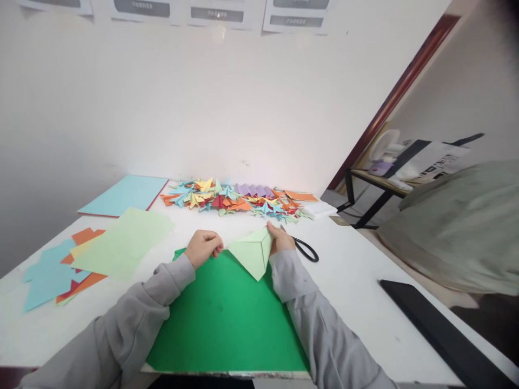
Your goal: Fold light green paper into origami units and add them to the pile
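A light green sheet of folded paper (252,253), kite-shaped with crease lines and a flap along its right side, is held above the green mat (227,319). My right hand (280,240) grips its right edge, thumb on top and the other fingers mostly hidden behind. At the opposite side, my left hand (205,247) is closed, its fingers curled in a pinch at the paper's narrow left tip. The exact contact there is too small to see clearly. Black-handled scissors (306,249) lie just beyond my right hand, their blades mostly hidden by it.
Several folded paper pieces (227,201) are heaped along the wall. Loose coloured sheets (52,270) and a large light green sheet (125,240) lie left, before a light blue board (124,195). A long black object (430,329) lies at the table's right edge.
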### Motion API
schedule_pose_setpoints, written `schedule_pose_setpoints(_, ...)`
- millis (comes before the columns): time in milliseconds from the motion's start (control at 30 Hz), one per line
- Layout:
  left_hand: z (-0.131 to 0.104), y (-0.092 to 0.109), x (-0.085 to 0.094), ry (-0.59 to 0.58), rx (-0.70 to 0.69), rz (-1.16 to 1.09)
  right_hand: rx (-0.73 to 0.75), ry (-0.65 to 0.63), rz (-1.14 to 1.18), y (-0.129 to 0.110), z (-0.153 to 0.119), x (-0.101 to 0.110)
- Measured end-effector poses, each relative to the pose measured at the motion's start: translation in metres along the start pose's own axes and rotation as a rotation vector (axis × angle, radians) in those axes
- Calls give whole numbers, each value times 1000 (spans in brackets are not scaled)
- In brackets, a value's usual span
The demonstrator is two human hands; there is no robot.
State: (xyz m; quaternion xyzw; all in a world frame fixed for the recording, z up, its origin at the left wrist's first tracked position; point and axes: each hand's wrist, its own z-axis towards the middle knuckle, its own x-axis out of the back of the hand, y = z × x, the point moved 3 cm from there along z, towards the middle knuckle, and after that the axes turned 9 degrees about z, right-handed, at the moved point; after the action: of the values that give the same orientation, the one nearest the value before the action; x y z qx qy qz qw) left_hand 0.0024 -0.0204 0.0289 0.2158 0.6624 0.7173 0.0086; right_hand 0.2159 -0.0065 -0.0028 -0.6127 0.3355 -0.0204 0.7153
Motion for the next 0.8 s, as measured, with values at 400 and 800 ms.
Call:
schedule_pose_setpoints(400,-4,0,-12,-196,18,-66,-231,-251,130,16,-55,-46)
schedule_pose_setpoints(800,7,0,40,638,-61,-282,-214,-59,276,-9,-47,-34)
